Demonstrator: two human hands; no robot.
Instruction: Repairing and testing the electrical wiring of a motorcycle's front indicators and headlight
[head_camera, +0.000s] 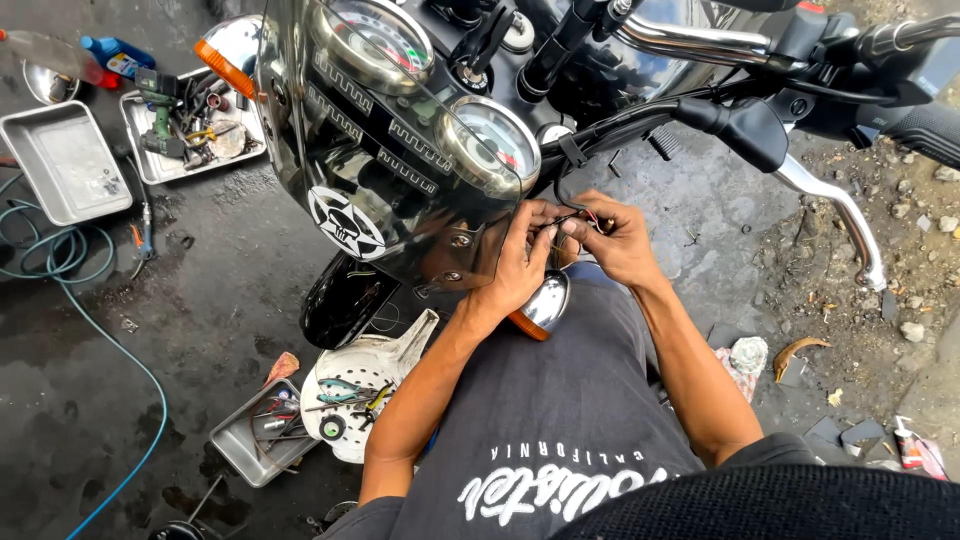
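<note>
Both hands are right under the gauges on this one. My left hand (520, 255) and right hand (615, 240) meet at the middle of the view, fingertips pressed together and pinching thin wires (578, 216) between them, just below the right gauge (492, 140). The wires look black and red, but they're tiny, so I can't really tell how many there are. A chrome turn signal (545, 305) with an orange lens sits at 6 o'clock from my left hand, just beside the wrist. The dark windshield (350, 160) is at 9 o'clock from the hands. A brake lever (840, 215) hangs out at 3 o'clock. Down on the floor at 7 o'clock there's a tray (250, 440) of tools.
</note>
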